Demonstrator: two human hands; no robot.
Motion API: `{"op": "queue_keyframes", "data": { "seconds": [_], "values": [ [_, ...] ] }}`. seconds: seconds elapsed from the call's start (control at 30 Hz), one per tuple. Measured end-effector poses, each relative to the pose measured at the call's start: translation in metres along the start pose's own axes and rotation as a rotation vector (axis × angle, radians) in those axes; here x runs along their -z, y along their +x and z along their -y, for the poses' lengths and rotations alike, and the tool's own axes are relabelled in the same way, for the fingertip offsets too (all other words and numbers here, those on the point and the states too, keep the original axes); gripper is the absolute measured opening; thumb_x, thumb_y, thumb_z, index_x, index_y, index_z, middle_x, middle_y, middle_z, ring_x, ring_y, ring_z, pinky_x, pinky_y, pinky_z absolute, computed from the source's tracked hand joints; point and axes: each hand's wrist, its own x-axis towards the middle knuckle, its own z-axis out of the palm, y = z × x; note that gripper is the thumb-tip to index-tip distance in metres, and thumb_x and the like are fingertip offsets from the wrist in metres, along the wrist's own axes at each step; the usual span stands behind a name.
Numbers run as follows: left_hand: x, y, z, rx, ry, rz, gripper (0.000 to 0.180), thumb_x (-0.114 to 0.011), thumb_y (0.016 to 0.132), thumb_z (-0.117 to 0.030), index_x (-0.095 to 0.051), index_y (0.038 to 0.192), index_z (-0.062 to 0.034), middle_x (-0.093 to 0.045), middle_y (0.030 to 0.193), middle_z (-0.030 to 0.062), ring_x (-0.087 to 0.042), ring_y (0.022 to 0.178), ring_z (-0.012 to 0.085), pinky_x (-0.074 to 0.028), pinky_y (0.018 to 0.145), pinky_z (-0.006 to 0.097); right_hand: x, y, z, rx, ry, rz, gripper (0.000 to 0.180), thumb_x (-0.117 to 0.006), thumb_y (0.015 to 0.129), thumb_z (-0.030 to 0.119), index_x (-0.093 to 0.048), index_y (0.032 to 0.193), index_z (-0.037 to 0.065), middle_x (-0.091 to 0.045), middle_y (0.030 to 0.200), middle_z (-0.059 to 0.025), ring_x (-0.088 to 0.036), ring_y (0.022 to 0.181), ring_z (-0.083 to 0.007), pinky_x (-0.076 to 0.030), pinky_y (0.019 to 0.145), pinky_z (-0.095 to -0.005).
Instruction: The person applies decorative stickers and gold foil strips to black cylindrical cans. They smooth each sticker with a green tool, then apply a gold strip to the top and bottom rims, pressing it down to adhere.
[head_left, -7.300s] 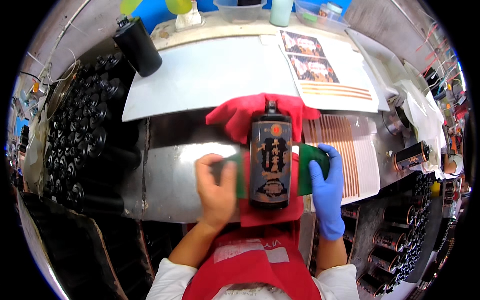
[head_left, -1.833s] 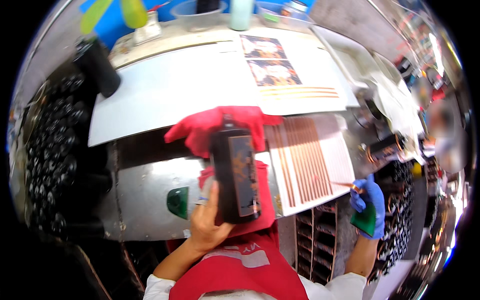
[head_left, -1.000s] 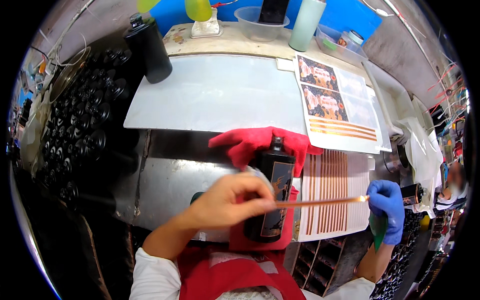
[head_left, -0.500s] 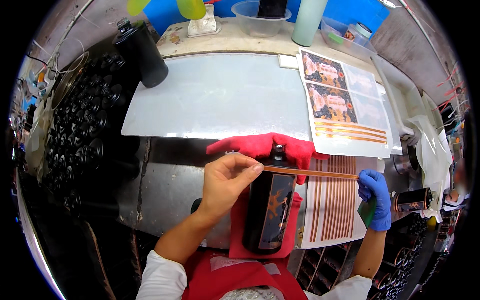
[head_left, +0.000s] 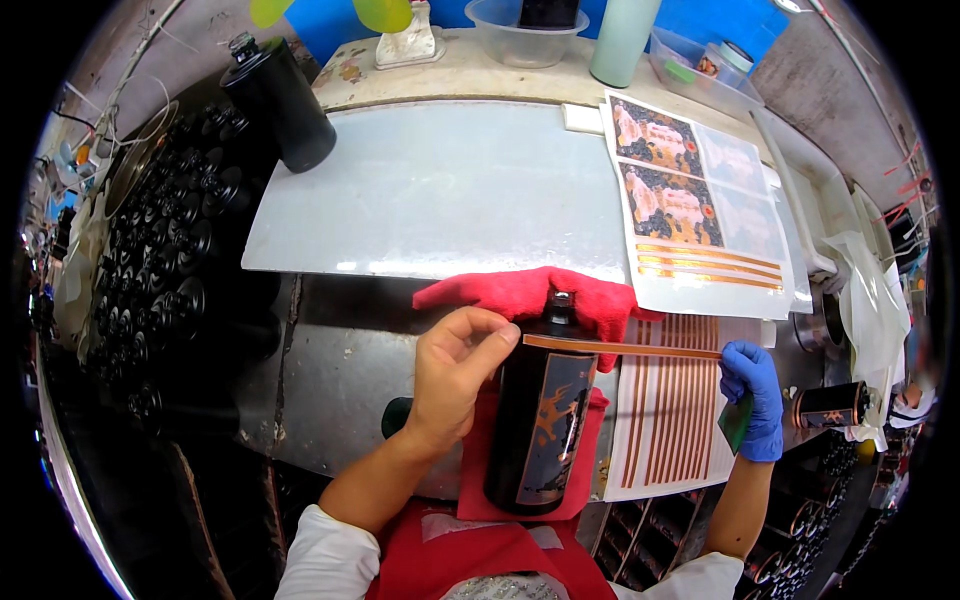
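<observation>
A black bottle (head_left: 515, 430) with a dark, gold-patterned label lies on a red cloth (head_left: 590, 295), its neck pointing away from me. Across its shoulder runs a thin copper-coloured strip (head_left: 640, 349), stretched out to the right. My bare left hand (head_left: 455, 370) is closed at the strip's left end, thumb and forefinger pinched against the bottle's left side. The strip's far end is gripped by my right hand (head_left: 752, 400), in a blue glove with fingers curled. A flat green piece (head_left: 736, 422) also sticks out from under that hand.
A sheet of copper strips (head_left: 665, 430) lies right of the bottle. Beyond are a grey board (head_left: 440, 190) and a printed decal sheet (head_left: 690, 200). One black bottle (head_left: 280, 105) stands far left above many dark bottles (head_left: 170, 250). A labelled bottle (head_left: 830, 405) lies at right.
The strip's left end has come down against the bottle's shoulder, with my left hand shifted slightly right. My right hand keeps the other end taut, almost unmoved. The bottle is turned very slightly.
</observation>
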Motion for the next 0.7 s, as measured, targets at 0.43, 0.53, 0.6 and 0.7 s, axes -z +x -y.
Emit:
{"op": "queue_keyframes", "data": {
  "seconds": [0.43,0.53,0.6,0.7],
  "values": [
    [-0.012,-0.004,0.021,-0.094,-0.099,-0.072,0.019,-0.064,0.082,0.001,-0.047,0.085,-0.0085,-0.049,0.079,-0.0019,-0.048,0.072,0.0042,-0.041,0.065,0.018,-0.002,0.011,-0.018,0.009,0.005,0.017,0.013,-0.063,0.079,0.014,-0.057,0.071,0.005,-0.043,0.055,0.0044,-0.037,0.044,-0.0028,-0.028,0.041,-0.0186],
    [-0.009,-0.001,0.026,-0.128,-0.132,-0.081,0.018,-0.062,0.084,0.001,-0.047,0.089,-0.0085,-0.049,0.082,-0.0014,-0.048,0.074,0.0047,-0.041,0.066,0.019,0.000,0.016,-0.023,-0.009,0.022,0.052,0.014,-0.063,0.079,0.015,-0.058,0.073,0.004,-0.043,0.055,0.0048,-0.037,0.044,-0.0025,-0.028,0.041,-0.0183],
    [-0.008,0.000,0.029,-0.120,-0.167,-0.094,0.018,-0.061,0.084,0.001,-0.047,0.091,-0.0079,-0.049,0.084,-0.0009,-0.047,0.075,0.0051,-0.041,0.066,0.019,0.004,0.020,-0.025,-0.028,0.014,0.077,0.014,-0.064,0.080,0.015,-0.059,0.074,0.004,-0.044,0.055,0.0049,-0.037,0.044,-0.0023,-0.028,0.041,-0.0180],
    [-0.008,-0.011,0.027,-0.116,-0.020,-0.213,0.020,-0.060,0.083,0.001,-0.048,0.096,-0.0061,-0.049,0.085,-0.0007,-0.046,0.076,0.0059,-0.041,0.066,0.021,0.006,0.022,-0.023,-0.030,-0.036,0.076,0.015,-0.066,0.079,0.017,-0.061,0.077,0.003,-0.046,0.056,0.0047,-0.038,0.045,-0.0024,-0.029,0.041,-0.0176]
  ]
}}
